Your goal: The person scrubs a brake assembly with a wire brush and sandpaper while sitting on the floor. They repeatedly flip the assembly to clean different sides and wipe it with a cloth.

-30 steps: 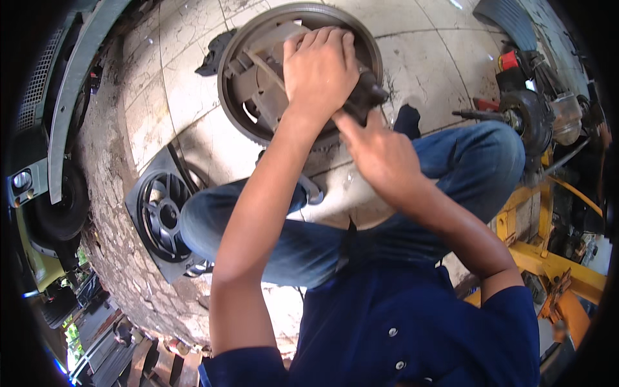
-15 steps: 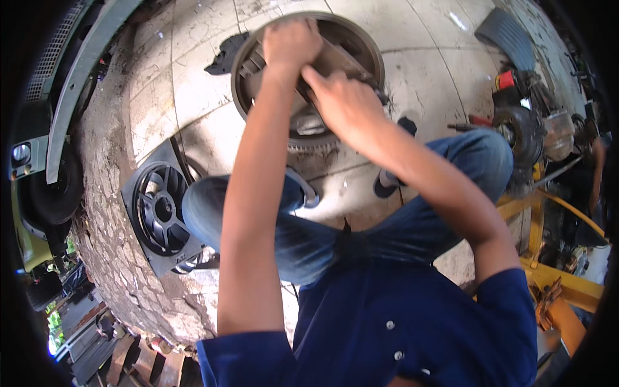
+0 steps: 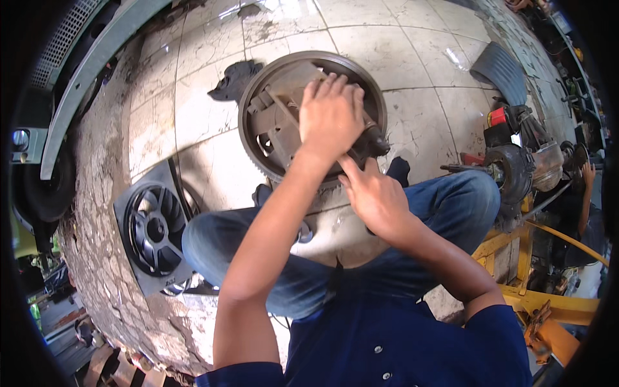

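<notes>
A round, dark metal flywheel point(image 3: 249, 151) with teeth along its near left rim lies on the tiled floor between my feet. Inside its ring sit brown, rusty metal parts, among them a flat-sided metal block point(image 3: 293, 82) and a dark cylinder end point(image 3: 375, 140) at the right. My left hand point(image 3: 331, 117) lies across the metal parts, with its fingers stretched forward. Close to the near right rim is my right hand point(image 3: 380, 200), its fingers apart and pointing forward, just below my left wrist. What its fingertips touch is partly hidden.
A black cooling fan point(image 3: 156, 227) in a shroud lies to my left. Beyond the flywheel rests a dark cloth point(image 3: 233, 80). At the right are a ribbed grey part point(image 3: 501, 72), an engine-like machine point(image 3: 516, 155) and a yellow frame point(image 3: 561, 303). Another person's hand point(image 3: 588, 174) shows far right.
My left hand has moved from the far part of the flywheel back to its middle. My right hand has drawn nearer, from the metal parts to the near right rim. The view has shifted.
</notes>
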Demonstrator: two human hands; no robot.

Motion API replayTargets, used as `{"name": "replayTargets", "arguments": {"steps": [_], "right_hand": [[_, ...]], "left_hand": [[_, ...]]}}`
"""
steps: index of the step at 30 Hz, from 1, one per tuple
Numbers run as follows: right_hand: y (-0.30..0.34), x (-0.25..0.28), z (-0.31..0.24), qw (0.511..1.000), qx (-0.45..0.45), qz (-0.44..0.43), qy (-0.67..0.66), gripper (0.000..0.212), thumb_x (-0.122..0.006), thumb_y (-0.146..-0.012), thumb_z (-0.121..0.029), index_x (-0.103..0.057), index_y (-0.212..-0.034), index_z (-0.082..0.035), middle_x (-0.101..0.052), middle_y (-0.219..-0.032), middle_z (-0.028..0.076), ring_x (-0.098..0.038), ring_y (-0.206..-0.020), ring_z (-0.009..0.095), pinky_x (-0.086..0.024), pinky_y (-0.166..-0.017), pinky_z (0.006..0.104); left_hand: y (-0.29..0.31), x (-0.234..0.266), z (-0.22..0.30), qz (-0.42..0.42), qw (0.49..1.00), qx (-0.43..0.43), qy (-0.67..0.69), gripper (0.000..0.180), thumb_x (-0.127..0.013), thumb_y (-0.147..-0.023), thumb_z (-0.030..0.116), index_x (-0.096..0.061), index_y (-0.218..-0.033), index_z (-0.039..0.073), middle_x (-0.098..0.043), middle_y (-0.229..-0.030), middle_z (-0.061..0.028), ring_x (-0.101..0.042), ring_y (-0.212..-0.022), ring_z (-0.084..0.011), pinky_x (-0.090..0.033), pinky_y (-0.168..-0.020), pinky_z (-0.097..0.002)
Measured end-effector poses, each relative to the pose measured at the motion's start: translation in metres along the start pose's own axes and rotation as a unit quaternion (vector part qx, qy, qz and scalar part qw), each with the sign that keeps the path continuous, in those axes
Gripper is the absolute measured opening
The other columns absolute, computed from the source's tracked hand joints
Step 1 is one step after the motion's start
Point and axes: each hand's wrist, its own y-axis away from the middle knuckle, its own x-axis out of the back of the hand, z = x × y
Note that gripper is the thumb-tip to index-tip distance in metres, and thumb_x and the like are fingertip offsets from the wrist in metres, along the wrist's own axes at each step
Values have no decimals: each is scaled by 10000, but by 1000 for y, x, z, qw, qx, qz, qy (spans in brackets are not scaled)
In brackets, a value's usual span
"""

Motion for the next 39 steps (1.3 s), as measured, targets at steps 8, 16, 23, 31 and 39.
{"name": "replayTargets", "arguments": {"steps": [8,16,23,31,39], "right_hand": [[-9,-10,36,999,-19,35,-4,429,-614,-966,-246,-488,-1373,-202,-600,-887,253,-668,-637,437,-540,-540,531],[-40,0,41,997,-64,-5,48,355,-558,-997,-246,-478,-1319,-120,-640,-832,236,-686,-686,418,-559,-581,492],[-71,9,62,997,-77,12,27,373,-557,-1000,-271,-436,-1320,-125,-653,-807,244,-684,-715,441,-566,-617,514],[-61,64,117,982,-133,-90,-102,503,-488,-1050,-306,-313,-1503,-176,-670,-774,220,-687,-739,394,-539,-691,502],[-68,68,125,974,-82,-153,-145,534,-517,-1043,-313,-334,-1512,-135,-665,-793,197,-656,-683,309,-537,-625,434]], "left_hand": [[-27,-27,14,16,999,-42,3,358,-439,-1017,321,-704,-1159,127,-647,-1312,-122,-560,-1303,-268,-333,-1144,-494],[-62,-43,8,-106,994,-9,-7,368,-432,-1015,303,-708,-1143,95,-673,-1266,-105,-571,-1268,-260,-354,-1119,-496],[-106,-58,7,-136,991,13,-1,467,-381,-1040,379,-677,-1224,68,-642,-1333,-130,-513,-1348,-270,-308,-1167,-471],[-94,38,6,-109,960,59,251,447,-462,-1040,346,-588,-1335,34,-629,-1323,-182,-596,-1251,-320,-429,-1079,-440],[-13,56,-114,-116,971,69,197,384,-498,-1039,269,-610,-1269,-17,-631,-1274,-241,-619,-1177,-385,-479,-994,-408]]}}
